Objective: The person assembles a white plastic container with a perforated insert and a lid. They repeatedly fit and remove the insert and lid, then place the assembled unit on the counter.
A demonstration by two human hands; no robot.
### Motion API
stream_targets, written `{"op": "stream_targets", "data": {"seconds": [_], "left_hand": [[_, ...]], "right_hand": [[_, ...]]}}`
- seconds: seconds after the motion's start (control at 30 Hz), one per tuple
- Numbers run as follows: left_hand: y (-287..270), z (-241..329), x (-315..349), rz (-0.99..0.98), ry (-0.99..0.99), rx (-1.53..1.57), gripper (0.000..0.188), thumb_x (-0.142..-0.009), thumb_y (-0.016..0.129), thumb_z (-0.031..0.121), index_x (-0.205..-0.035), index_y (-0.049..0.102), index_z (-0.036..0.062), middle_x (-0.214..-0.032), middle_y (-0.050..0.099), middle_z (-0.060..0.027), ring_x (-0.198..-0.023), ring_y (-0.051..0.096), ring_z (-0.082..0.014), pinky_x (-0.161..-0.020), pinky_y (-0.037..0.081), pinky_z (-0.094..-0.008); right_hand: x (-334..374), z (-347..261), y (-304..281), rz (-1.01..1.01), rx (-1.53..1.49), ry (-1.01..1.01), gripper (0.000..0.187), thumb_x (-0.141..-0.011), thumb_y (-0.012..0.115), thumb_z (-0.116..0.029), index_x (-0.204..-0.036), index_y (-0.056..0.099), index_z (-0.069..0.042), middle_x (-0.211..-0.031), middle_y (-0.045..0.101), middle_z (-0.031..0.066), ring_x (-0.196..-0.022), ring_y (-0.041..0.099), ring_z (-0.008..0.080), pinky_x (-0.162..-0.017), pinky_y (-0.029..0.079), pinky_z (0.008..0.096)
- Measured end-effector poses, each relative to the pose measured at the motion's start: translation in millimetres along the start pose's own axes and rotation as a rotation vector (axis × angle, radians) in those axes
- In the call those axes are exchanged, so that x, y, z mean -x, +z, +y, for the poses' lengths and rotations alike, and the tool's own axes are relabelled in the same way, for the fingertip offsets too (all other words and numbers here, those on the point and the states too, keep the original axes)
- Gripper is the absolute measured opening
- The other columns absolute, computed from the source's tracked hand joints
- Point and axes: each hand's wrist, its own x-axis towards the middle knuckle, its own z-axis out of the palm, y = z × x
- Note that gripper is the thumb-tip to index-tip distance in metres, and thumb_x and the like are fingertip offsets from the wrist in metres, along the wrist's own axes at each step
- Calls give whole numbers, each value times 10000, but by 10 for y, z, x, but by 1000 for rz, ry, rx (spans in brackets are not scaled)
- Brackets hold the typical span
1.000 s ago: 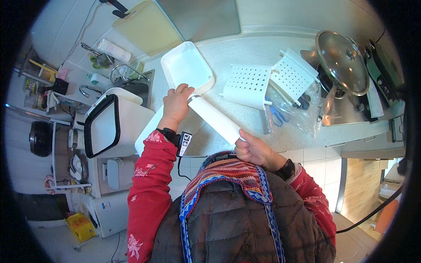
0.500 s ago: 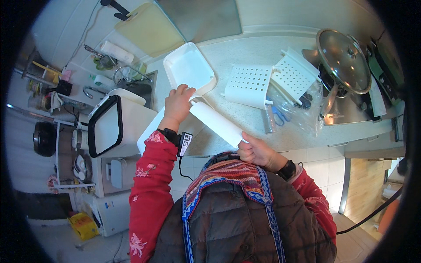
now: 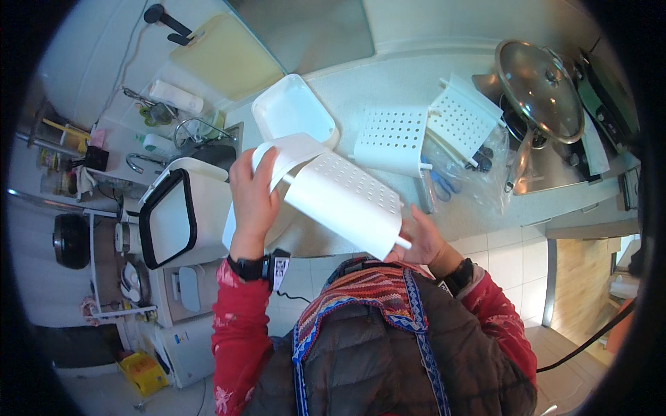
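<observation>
Over the counter's front edge, my two hands hold white plastic pieces at a slant. My right hand (image 3: pixel 424 239) is closed on the near end of a perforated white plastic holder (image 3: pixel 343 201), which has a curved side and a short peg at its corner. The fingers of my left hand (image 3: pixel 255 201) grip a smooth white plastic panel (image 3: pixel 295 151) at the holder's far end; I cannot tell whether the two are joined. Beyond them lies a shallow white tray (image 3: pixel 297 107). Two similar perforated holders (image 3: pixel 392 139) rest to the right on the counter.
A white bin with a black rim (image 3: pixel 166 218) stands left, near the sink faucet (image 3: pixel 139 161). Clear plastic wrapping (image 3: pixel 479 182) and blue-handled scissors (image 3: pixel 444 184) lie right. Farther right is a glass-lidded pan (image 3: pixel 542 90) on the stove. A cutting board (image 3: pixel 225 59) leans at the back.
The holder has turned so its perforated face shows, where before only a smooth white side did. My left hand has moved nearer to me and left, and the panel has tilted up.
</observation>
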Motion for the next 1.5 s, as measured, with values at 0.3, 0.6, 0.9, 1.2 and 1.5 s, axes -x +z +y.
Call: {"op": "stream_targets", "data": {"seconds": [0.3, 0.6, 0.9, 1.2, 1.5], "left_hand": [[-209, -139, 649, 356, 44, 155, 590, -715, 558, 87, -1289, 431, 46, -1309, 328, -234, -1194, 348, -384, -993, 317, -471], [-1197, -217, 773, 40, 52, 110, 626, -702, 643, 254, -1265, 472, 40, -1373, 351, -204, -1262, 347, -392, -1028, 310, -472], [-1076, -93, 278, -548, 164, 441, 564, -637, 741, 367, -1058, 570, 33, -1004, 579, -154, -980, 527, -342, -867, 423, -402], [-986, -112, 217, -605, 221, 474, 476, -650, 737, 422, -861, 592, 20, -849, 565, -162, -840, 536, -341, -713, 435, -399], [-741, -254, 166, -860, 137, 692, 530, -857, 581, 412, -509, 522, 17, -474, 421, -152, -447, 410, -330, -479, 346, -391]], "right_hand": [[-389, -400, 332, -142, 42, -285, 455, -911, 526, -285, -1249, 471, 14, -1147, 601, 160, -1005, 621, 255, -875, 511, 374], [-262, -355, 1122, -185, 658, -256, 433, -873, 573, -248, -1228, 496, -14, -1133, 580, 95, -1003, 580, 187, -838, 487, 317], [-1, -519, 1375, -156, 1026, -71, 398, -864, 579, -338, -1092, 593, -12, -1061, 619, 97, -1008, 561, 185, -860, 448, 336], [-125, -651, 1811, -94, 2483, -762, 387, -883, 500, -380, -819, 630, -21, -813, 641, 164, -777, 605, 366, -714, 477, 432], [-8, -335, 2025, -26, 2506, -641, 361, -901, 476, -321, -741, 612, -27, -685, 620, 174, -663, 602, 388, -629, 487, 458]]}}
